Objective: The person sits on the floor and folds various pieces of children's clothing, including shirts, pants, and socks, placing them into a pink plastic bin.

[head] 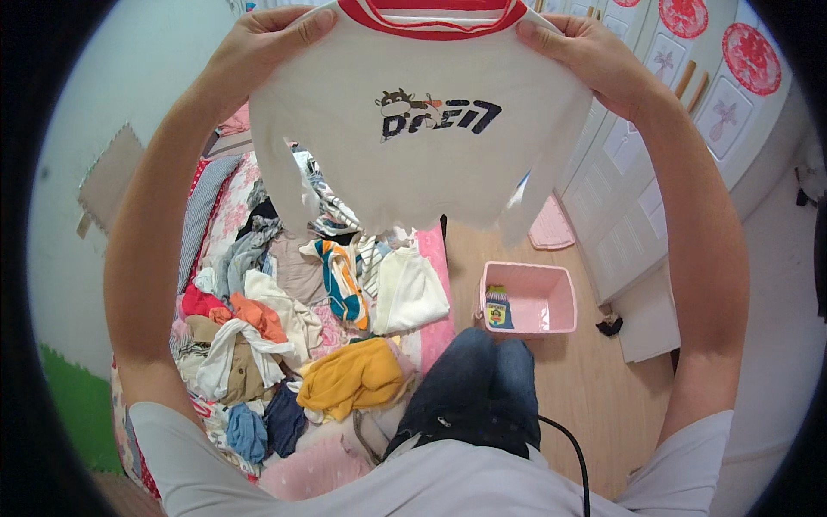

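A cream long-sleeved top (426,168) with a red neckband and a printed front hangs upright before me. My left hand (278,39) pinches its shoulder at the picture's left, beside the collar. The opposite shoulder is gripped by my right hand (575,52), thumb in front. The top's sleeves hang down at both sides, and its upper rim runs out of the picture. Behind and below it, a mixed pile of clothes lies on the bed, with a folded white garment (410,291) and a mustard-yellow garment (352,378) near my legs.
On the wooden floor stands an open pink plastic bin (565,297) with a few folded items inside. Its likely lid, a pink plastic panel (551,224), lies beyond. White wardrobe doors (614,155) line the right side. A black cable (575,446) runs beside my hip.
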### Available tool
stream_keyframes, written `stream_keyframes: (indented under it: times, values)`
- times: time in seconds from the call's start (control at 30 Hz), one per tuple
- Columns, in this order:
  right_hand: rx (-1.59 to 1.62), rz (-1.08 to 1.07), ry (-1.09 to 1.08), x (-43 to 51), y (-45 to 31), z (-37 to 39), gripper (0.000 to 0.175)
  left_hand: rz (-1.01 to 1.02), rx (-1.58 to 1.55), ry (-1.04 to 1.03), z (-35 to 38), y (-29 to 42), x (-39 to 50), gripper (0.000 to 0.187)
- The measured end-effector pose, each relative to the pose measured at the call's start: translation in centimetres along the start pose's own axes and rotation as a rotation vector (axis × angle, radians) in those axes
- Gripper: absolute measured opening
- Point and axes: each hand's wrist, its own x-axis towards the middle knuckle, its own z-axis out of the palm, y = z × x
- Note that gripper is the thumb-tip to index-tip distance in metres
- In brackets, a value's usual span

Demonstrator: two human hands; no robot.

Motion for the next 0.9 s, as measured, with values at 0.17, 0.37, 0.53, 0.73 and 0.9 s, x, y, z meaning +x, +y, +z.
stream_keyframes:
  times: [0.17, 0.37, 0.53, 0.73, 0.9]
  values:
    - [0.327, 0.0, -0.072, -1.4, -2.4, -1.3, 0.045, -0.003, -0.322, -0.077, 0.1, 2.3, -1.0, 0.044]
    - [0.258, 0.198, -0.227, -2.2, 1.1, 0.9, 0.053, -0.197, -0.303, -0.435, 4.0, -1.2, -0.8, 0.05]
    - [0.431, 0.285, -0.265, -4.1, 2.5, 1.5, 0.053, -0.288, -0.658, -0.382, 6.8, -1.5, -3.0, 0.04]
    - [0.367, 0.382, -0.221, -4.7, 3.7, 1.4, 0.052, -0.276, -0.456, -0.25, 9.2, -1.9, -2.9, 0.03]
    - [0.348, 0.501, -0.096, -5.2, 2.5, 3.0, 0.047, -0.204, -0.043, -0.093, 10.5, -2.6, -2.9, 0.031]
